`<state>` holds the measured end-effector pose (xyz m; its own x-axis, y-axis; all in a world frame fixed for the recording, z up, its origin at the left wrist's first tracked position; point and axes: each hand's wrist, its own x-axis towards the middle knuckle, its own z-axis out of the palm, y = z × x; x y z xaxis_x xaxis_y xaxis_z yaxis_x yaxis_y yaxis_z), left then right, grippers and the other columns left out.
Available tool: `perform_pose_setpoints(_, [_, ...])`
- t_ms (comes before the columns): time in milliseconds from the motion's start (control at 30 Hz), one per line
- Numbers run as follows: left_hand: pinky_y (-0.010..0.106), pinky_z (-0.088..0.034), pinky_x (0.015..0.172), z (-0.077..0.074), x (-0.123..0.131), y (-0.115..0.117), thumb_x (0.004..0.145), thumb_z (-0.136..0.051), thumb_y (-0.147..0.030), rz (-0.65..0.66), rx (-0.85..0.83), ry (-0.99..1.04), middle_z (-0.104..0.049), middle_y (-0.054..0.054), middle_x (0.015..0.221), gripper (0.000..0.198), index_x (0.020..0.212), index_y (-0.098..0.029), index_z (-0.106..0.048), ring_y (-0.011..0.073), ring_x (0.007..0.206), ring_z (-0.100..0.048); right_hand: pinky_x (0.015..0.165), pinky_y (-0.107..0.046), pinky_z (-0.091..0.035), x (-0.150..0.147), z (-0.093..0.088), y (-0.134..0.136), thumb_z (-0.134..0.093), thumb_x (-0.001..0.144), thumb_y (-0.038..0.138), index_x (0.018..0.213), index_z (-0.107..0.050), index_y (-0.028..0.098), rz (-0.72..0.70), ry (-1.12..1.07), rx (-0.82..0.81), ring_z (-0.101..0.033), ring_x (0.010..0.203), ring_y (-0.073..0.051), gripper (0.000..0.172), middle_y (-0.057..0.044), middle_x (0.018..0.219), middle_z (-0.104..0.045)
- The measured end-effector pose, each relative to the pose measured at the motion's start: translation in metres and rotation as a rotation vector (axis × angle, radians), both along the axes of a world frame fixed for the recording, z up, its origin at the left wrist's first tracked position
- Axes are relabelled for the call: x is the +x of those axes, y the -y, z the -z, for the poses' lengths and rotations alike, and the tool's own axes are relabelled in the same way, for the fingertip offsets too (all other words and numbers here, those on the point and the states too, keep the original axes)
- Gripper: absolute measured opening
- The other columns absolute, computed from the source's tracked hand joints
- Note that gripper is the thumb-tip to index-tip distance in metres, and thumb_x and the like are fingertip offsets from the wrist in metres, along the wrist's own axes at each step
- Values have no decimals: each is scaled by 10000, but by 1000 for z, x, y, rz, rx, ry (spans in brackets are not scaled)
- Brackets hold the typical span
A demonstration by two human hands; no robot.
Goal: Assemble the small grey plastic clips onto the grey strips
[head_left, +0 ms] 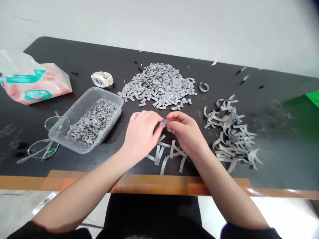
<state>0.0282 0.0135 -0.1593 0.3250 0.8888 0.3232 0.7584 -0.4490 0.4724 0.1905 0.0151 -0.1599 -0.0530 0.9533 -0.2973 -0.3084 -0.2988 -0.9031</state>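
My left hand (142, 132) and my right hand (185, 131) meet over the middle of the black table (82, 59). Both pinch one small grey piece (163, 122) between their fingertips. Under my hands lie several flat grey strips (164, 154). A big heap of small grey pieces (159, 84) is spread just beyond my hands. To the left stands a clear plastic tub (87, 119) partly filled with small grey pieces. To the right lies a loose pile of curled grey strips (231, 132).
A pair of glasses (47, 139) lies at the tub's left. A pink and white soft pack (32, 83) rests at the far left. A roll of tape (102, 79) sits behind the tub. A green object (313, 98) shows at the right edge. The table's front edge is orange-brown (154, 186).
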Motion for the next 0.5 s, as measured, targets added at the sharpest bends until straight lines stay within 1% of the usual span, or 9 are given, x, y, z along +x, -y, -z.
perform_pose_setpoints(100, [400,-467,900,0,-1,0,932,-661,-201,5,48,163,-719,42,1005,36,943,-206,-695,236,1007,-639,657,-220,-442,2,-3,-1,-775,667,156,800,-716,175,-51,-145,-86,-535,642,-81,147,42,694,-634])
perform_pose_setpoints(167, [390,-489,936,-1,-1,-1,905,-691,-191,16,15,324,-693,30,999,36,933,-215,-693,216,1020,-630,684,-232,-454,3,-5,-1,-773,698,186,837,-733,185,-73,-151,-93,-546,675,-88,144,28,760,-662])
perform_pose_setpoints(267, [362,-519,928,-2,-2,-3,860,-723,-203,59,-163,579,-646,28,974,51,891,-213,-683,193,991,-625,723,-249,-463,3,-6,0,-746,739,203,900,-764,204,-159,-70,-57,-565,752,-106,162,4,908,-706])
perform_pose_setpoints(333, [335,-546,856,-2,-1,-5,834,-736,-228,94,-319,749,-613,31,974,73,869,-209,-675,178,930,-623,748,-257,-471,2,-7,1,-743,770,229,911,-775,213,-243,-67,-43,-570,788,-118,145,-2,942,-710])
perform_pose_setpoints(433, [294,-562,734,-2,-1,-9,799,-749,-232,131,-504,982,-579,20,967,93,839,-207,-669,147,832,-612,738,-248,-475,5,-8,1,-781,800,278,855,-771,220,-311,-134,-32,-562,763,-109,80,11,874,-686])
perform_pose_setpoints(500, [295,-568,710,-1,-1,-10,798,-750,-235,153,-594,1087,-581,14,941,86,834,-208,-676,138,789,-611,726,-244,-483,8,-9,0,-811,794,287,830,-761,220,-331,-159,-25,-574,741,-106,91,19,816,-673])
